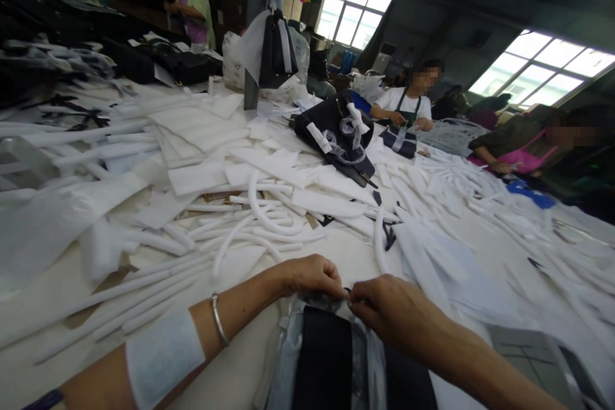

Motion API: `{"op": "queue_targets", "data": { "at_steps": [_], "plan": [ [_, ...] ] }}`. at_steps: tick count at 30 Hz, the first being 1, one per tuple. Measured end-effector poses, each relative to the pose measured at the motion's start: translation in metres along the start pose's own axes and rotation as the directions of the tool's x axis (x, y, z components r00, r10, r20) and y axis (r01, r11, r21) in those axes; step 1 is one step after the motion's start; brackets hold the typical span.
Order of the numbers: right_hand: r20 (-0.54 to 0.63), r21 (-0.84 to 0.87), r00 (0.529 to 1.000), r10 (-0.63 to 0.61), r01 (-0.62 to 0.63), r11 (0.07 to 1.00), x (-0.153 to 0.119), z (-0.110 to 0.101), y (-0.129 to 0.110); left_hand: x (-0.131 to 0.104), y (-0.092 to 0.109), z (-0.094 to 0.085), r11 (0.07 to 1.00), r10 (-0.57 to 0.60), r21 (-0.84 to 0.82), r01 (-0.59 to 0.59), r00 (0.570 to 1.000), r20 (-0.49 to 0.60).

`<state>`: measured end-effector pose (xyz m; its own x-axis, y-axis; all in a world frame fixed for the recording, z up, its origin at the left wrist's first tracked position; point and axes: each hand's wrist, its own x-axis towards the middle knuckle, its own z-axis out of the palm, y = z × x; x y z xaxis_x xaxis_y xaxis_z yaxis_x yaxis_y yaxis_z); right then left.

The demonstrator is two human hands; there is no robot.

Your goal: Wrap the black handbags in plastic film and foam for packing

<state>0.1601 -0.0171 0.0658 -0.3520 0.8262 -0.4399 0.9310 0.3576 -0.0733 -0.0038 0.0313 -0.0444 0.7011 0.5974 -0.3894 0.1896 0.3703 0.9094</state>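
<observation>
A dark navy bag (327,359) stands close in front of me, with strips of clear plastic wrap (362,359) over its top and sides. My left hand (314,277) pinches the gathered plastic wrap at the bag's top edge. Fingertip to fingertip with it, my right hand (384,304) is also closed in a pinch. A small dark bit shows between the fingertips, too small to name, and what the right fingers hold is hidden. The lower part of the bag runs out of view.
White foam tubes (158,291) and foam sheets (202,131) cover much of the table. Another dark bag (334,131) with a wrapped handle lies farther back, beside a post (251,32). A grey device (533,359) sits at right. Several people work around the table.
</observation>
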Motion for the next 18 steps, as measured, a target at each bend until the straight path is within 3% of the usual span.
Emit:
{"op": "queue_targets", "data": {
  "at_steps": [6,9,12,14,18],
  "plan": [
    [0.034,0.067,0.999,0.010,-0.012,0.998,-0.005,0.008,0.006,-0.005,0.003,0.010,0.994,0.002,-0.109,-0.004,1.000,-0.020],
    [0.025,-0.029,0.999,-0.025,0.025,0.999,-0.004,0.010,0.000,-0.005,0.001,0.010,0.970,0.015,-0.243,-0.021,0.999,-0.030],
    [0.075,-0.191,0.994,-0.079,0.092,0.977,-0.002,0.010,-0.007,-0.003,-0.002,0.006,0.960,0.050,-0.274,-0.060,0.998,-0.042],
    [0.117,-0.282,0.986,-0.121,0.150,0.948,-0.001,0.012,-0.009,-0.001,-0.005,0.001,0.976,0.059,-0.206,-0.065,0.998,-0.037],
    [0.133,-0.426,0.972,-0.196,0.235,0.874,0.000,0.019,-0.010,0.003,-0.006,-0.012,0.983,0.079,0.161,-0.089,0.994,0.070]
  ]
}}
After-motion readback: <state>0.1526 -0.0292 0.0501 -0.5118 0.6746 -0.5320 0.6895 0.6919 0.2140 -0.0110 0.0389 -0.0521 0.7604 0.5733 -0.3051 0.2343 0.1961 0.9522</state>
